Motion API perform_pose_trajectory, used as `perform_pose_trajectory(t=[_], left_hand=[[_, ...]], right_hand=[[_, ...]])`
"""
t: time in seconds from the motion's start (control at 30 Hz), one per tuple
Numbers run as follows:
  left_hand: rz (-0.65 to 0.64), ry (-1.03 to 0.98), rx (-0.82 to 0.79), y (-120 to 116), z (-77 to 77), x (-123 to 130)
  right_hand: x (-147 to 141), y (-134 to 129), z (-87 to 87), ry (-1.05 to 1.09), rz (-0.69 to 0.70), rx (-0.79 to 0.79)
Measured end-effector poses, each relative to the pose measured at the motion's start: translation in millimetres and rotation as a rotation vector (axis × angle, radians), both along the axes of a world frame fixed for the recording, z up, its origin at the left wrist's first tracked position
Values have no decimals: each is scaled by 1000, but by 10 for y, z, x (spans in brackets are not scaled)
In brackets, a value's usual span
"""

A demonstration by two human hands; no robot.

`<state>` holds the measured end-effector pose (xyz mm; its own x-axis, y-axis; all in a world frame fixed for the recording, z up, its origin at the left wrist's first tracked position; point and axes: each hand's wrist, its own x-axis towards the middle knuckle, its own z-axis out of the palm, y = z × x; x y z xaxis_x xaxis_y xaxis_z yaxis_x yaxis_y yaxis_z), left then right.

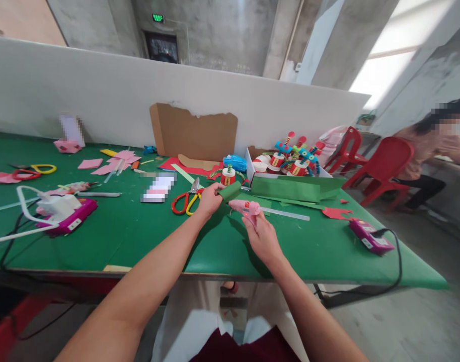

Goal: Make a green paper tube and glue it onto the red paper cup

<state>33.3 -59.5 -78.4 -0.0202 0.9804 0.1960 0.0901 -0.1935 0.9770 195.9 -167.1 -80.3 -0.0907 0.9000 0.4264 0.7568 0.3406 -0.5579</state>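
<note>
My right hand is wrapped round a pink hot glue gun, and a clear glue stick juts from its back end. The gun's nozzle points left at a piece of green paper, which looks rolled or curled. My left hand pinches that paper by its left end. Whether the nozzle touches the paper I cannot tell. Just behind stands a small red and white figure with green spring-like paper arms. Scissors with red and yellow handles lie left of my left hand.
A white box holds several finished-looking figures, with green paper sheets before it. Purple power strips sit at left and right, trailing cords. Brown cardboard leans on a white partition. A person sits far right.
</note>
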Motion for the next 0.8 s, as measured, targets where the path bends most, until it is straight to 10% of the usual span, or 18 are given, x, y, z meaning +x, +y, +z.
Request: perform_pose_trajectory(t=[0.8], left_hand=[[-42,59,49,30,-59,-12]], right_hand=[[-26,13,53,-66,19,-10]])
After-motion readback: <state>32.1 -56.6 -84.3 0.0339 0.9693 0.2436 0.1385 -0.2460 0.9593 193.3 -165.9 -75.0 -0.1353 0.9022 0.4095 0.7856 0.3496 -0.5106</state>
